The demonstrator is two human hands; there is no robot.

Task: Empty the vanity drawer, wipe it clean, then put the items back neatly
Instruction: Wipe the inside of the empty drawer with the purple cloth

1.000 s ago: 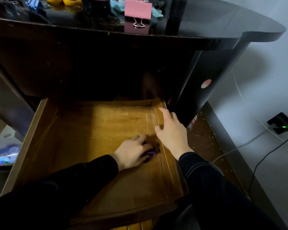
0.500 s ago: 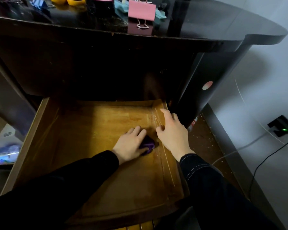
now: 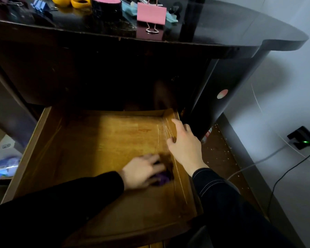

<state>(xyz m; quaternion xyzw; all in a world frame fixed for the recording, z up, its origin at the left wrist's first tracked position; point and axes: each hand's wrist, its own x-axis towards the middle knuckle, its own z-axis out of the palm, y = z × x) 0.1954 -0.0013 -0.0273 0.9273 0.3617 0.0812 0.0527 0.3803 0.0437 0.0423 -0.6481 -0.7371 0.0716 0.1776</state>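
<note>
Item: vanity drawer (image 3: 97,140), pulled fully out, wooden floor bare of contents; wiping stage in hand, emptying judged complete. Cleaning tool: purple cloth (image 3: 162,179), bunched, lying on the drawer floor at the right, just beside the right side wall. Left hand (image 3: 141,171): over the cloth, its fingers (image 3: 153,161) bent round the wad and gripping it against the wood; motion blur softens detail. Only the cloth's near-right edge shows beyond the fingertips. Right hand (image 3: 184,147): laid along the top of the right wall, fingers loosely extended and holding nothing, apparently steadying the drawer. Removed items: pink binder clip (image 3: 151,13), yellow rings (image 3: 80,1) and other small goods, on the dark tabletop (image 3: 222,24) above. Handling note: press flat, work overlapping strokes along the grain, push the cloth into the corner seam, and brace the wall so that the drawer does not slide.
</note>
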